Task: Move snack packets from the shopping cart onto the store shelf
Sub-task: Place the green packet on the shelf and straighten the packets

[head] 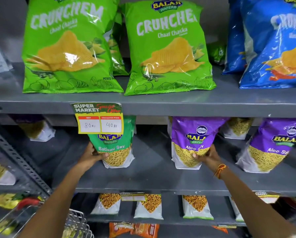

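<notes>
My left hand (pixel 92 156) grips the lower left side of a green Ratlami Sev packet (pixel 117 148) that stands upright on the middle grey shelf (pixel 152 179). My right hand (pixel 206 156) grips the lower right of a purple Aloo Sev packet (pixel 190 140), also upright on that shelf. Both packets rest with their bottoms on the shelf board. The wire shopping cart (pixel 75 222) shows at the bottom left, with yellow packets (pixel 4 201) lying in it.
Two green Crunchem bags (pixel 70 47) and blue bags (pixel 272 43) fill the upper shelf. A price tag (pixel 100 120) hangs over the green packet's top. Another purple packet (pixel 270 148) stands at right, more behind. White-and-yellow packets (pixel 149 207) line the lower shelf. A slotted upright (pixel 15 157) stands at left.
</notes>
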The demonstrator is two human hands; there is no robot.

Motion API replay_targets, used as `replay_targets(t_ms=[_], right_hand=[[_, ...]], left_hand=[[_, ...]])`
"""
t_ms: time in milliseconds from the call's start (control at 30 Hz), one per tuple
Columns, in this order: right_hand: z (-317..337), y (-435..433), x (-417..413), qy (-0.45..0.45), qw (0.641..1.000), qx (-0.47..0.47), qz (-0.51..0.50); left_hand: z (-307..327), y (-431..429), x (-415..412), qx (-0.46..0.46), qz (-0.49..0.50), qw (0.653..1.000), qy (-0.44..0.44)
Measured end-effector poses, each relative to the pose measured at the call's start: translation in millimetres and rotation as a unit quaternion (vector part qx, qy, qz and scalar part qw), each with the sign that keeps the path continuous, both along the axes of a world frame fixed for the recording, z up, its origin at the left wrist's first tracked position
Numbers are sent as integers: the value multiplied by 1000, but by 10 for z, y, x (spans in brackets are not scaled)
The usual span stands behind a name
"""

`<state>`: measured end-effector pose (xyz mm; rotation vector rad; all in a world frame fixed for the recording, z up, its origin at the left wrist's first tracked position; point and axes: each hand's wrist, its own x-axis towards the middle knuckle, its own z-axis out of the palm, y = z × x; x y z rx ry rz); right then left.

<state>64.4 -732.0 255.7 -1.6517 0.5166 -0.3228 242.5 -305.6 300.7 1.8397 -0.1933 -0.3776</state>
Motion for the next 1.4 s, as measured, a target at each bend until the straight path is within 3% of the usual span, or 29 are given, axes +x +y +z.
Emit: replay_targets(t_ms=[200,267,367,467,567,733,900,1000,1133,1400], right_hand=[[8,44,-38,-12,1000,-22,-12],[34,119,-79,-17,999,-28,-26],[-59,195,-229,-27,996,-17,-82],[-202,57,-591,-32,986,2,-166],[-290,-339,-1027,9,970,-68,-232],[50,-1099,-1510,-29,918,-86,-386],[158,-1772,-1502,25,975,-22,-219],[184,-1856,-1439,16,991,-13,-134],[88,-1965,-1361,-28,993,3,-116],[107,-2044,-1348,-13,995,2,-104]], left_hand=[[14,-37,-121,-36,14,999,14],[-81,-97,-303,-82,82,993,15],[-406,-276,-757,-67,222,972,-37],[-631,-742,-1216,-48,129,990,-30],[-594,-1397,-1325,-37,-1,999,-26],[-385,-2289,-1102,-25,-81,996,-38],[-425,-2542,-1023,-31,-83,996,9],[-396,-2615,-1061,-29,-78,996,19],[-421,-2692,-1122,-35,-29,999,-1],[-360,-2700,-1178,-41,-19,999,17]])
